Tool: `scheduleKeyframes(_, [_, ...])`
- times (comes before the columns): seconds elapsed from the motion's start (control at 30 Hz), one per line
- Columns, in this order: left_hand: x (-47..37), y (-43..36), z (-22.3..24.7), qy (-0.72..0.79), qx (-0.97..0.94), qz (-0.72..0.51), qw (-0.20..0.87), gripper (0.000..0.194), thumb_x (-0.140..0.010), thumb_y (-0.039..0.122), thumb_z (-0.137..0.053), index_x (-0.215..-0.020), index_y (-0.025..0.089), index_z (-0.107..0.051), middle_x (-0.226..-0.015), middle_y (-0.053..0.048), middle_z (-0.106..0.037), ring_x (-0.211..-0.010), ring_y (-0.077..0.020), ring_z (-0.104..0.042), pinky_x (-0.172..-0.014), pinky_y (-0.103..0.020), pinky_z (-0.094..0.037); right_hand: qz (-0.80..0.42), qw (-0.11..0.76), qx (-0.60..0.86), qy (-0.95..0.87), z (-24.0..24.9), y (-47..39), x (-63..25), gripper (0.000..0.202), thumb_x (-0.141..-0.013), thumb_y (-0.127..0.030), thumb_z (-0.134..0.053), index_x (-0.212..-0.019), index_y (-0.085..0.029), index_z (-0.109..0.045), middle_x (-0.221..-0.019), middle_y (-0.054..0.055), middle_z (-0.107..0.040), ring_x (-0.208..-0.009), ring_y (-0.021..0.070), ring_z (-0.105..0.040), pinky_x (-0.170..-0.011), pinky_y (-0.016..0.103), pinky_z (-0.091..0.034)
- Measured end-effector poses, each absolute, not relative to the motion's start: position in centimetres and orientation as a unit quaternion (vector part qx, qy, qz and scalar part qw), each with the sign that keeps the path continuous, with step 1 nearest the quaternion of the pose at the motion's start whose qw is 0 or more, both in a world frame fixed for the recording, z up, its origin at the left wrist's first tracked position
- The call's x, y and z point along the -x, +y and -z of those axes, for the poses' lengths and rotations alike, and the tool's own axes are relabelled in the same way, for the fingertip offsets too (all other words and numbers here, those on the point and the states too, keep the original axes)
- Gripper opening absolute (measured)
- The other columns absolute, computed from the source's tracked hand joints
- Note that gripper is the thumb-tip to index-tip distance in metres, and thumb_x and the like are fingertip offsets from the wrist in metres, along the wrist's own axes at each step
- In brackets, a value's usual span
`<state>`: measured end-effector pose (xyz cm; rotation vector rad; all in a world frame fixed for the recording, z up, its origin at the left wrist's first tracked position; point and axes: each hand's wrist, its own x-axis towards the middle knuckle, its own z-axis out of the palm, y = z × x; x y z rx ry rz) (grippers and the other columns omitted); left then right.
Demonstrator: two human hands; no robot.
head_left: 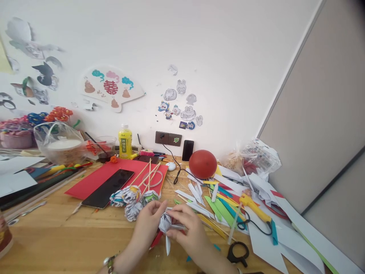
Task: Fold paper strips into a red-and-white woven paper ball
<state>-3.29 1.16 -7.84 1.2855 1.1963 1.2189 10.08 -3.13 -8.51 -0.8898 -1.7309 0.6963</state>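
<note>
Between my two hands is a small white folded-paper flower [165,223], with a pointed paper strip hanging from its underside. My left hand [149,220] closes on its left side, thumb along the top. From the right, my right hand [189,230] pinches it with thumb and fingertips. Just beyond my left hand lie several finished-looking paper flowers [132,208], some on thin wooden sticks [149,175] that point away from me. A bit of red paper [156,240] shows under my hands.
Cut paper strips [222,209] litter the right side, with a yellow glue gun [253,207] and black-handled scissors [238,253]. Behind stand a red balloon [202,164], a phone [187,150] and a yellow drink bottle [125,141]. A black phone-like slab [110,188] lies on red card [85,182].
</note>
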Motion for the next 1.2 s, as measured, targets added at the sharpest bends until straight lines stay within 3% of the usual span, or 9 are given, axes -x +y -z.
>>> scheduleKeyframes(0.13, [3.3,1.0,8.0,0.496,-0.529,-0.509,0.463,0.038,-0.06,0.056,-0.061,-0.055,0.02,-0.049,-0.051,0.005,-0.051,-0.051,-0.0151,-0.049,-0.05,-0.025,-0.038,-0.167,0.495,0.386,-0.76,9.1,-3.6,-9.5,0.035,-0.078,-0.017,-0.062,-0.113,-0.022,-0.06,-0.097,0.007,-0.059,-0.089,0.0195,-0.056,-0.08,0.03,-0.047])
scheduleKeyframes(0.3, [3.4,1.0,7.9,0.489,-0.525,-0.527,0.456,0.037,-0.064,0.054,-0.061,-0.058,0.019,-0.05,-0.05,0.006,-0.05,-0.048,-0.0131,-0.048,-0.048,-0.023,-0.038,-0.163,0.485,0.392,-0.764,8.4,-3.6,-10.0,0.034,-0.079,-0.021,-0.06,-0.114,-0.025,-0.059,-0.102,0.007,-0.059,-0.093,0.0203,-0.056,-0.083,0.031,-0.047])
scheduleKeyframes(0.4, [3.6,1.2,7.5,0.459,-0.47,-0.559,0.505,0.037,-0.066,0.056,-0.059,-0.062,0.02,-0.05,-0.051,0.008,-0.048,-0.045,-0.0111,-0.045,-0.044,-0.021,-0.039,-0.191,0.536,0.439,-0.695,7.9,-3.1,-10.6,0.027,-0.081,-0.03,-0.058,-0.106,-0.024,-0.062,-0.103,0.008,-0.06,-0.095,0.0221,-0.057,-0.083,0.034,-0.048])
scheduleKeyframes(0.5, [3.7,1.2,7.2,0.435,-0.451,-0.579,0.521,0.035,-0.067,0.054,-0.058,-0.066,0.02,-0.05,-0.055,0.007,-0.049,-0.048,-0.011,-0.048,-0.045,-0.021,-0.044,-0.293,0.576,0.462,-0.607,7.7,-2.6,-10.8,0.028,-0.08,-0.041,-0.057,-0.096,-0.019,-0.064,-0.092,0.009,-0.065,-0.084,0.0229,-0.063,-0.076,0.035,-0.051])
scheduleKeyframes(0.6, [3.4,0.8,7.1,0.425,-0.441,-0.58,0.537,0.03,-0.067,0.048,-0.061,-0.068,0.021,-0.049,-0.058,0.008,-0.05,-0.053,-0.0113,-0.051,-0.048,-0.021,-0.047,-0.383,0.587,0.441,-0.561,7.8,-2.0,-11.0,0.034,-0.075,-0.047,-0.062,-0.089,-0.017,-0.064,-0.084,0.009,-0.068,-0.081,0.0239,-0.064,-0.075,0.037,-0.052])
scheduleKeyframes(0.73, [3.0,0.1,6.9,0.401,-0.416,-0.543,0.61,0.025,-0.066,0.041,-0.065,-0.078,0.022,-0.054,-0.07,0.004,-0.057,-0.066,-0.0156,-0.059,-0.053,-0.025,-0.052,-0.411,0.61,0.473,-0.485,7.9,-1.2,-11.7,0.039,-0.066,-0.051,-0.067,-0.08,-0.015,-0.064,-0.075,0.006,-0.066,-0.071,0.0223,-0.064,-0.067,0.035,-0.053])
scheduleKeyframes(0.93, [2.9,0.2,6.5,0.361,-0.403,-0.536,0.648,0.044,-0.062,0.04,-0.071,-0.098,0.019,-0.057,-0.08,-0.003,-0.068,-0.076,-0.0202,-0.064,-0.067,-0.03,-0.052,-0.413,0.618,0.484,-0.463,7.7,-1.0,-12.2,0.036,-0.067,-0.05,-0.065,-0.075,-0.016,-0.061,-0.065,0.002,-0.063,-0.062,0.018,-0.062,-0.062,0.032,-0.052])
scheduleKeyframes(1.1, [3.6,1.3,6.0,0.382,-0.491,-0.538,0.568,0.029,-0.061,0.041,-0.071,-0.074,0.019,-0.059,-0.066,0.001,-0.064,-0.065,-0.016,-0.061,-0.061,-0.025,-0.049,-0.384,0.583,0.511,-0.501,7.7,-1.1,-12.3,0.024,-0.065,-0.038,-0.068,-0.062,-0.016,-0.059,-0.059,0.001,-0.06,-0.061,0.0182,-0.059,-0.06,0.03,-0.049])
scheduleKeyframes(1.2, [4.1,1.6,5.7,0.379,-0.583,-0.497,0.519,0.022,-0.062,0.037,-0.07,-0.071,0.019,-0.062,-0.07,-0.001,-0.066,-0.067,-0.0178,-0.061,-0.062,-0.026,-0.048,-0.32,0.589,0.521,-0.529,7.5,-1.1,-12.7,0.016,-0.07,-0.032,-0.065,-0.069,-0.016,-0.061,-0.069,0.003,-0.062,-0.071,0.0198,-0.059,-0.067,0.03,-0.048])
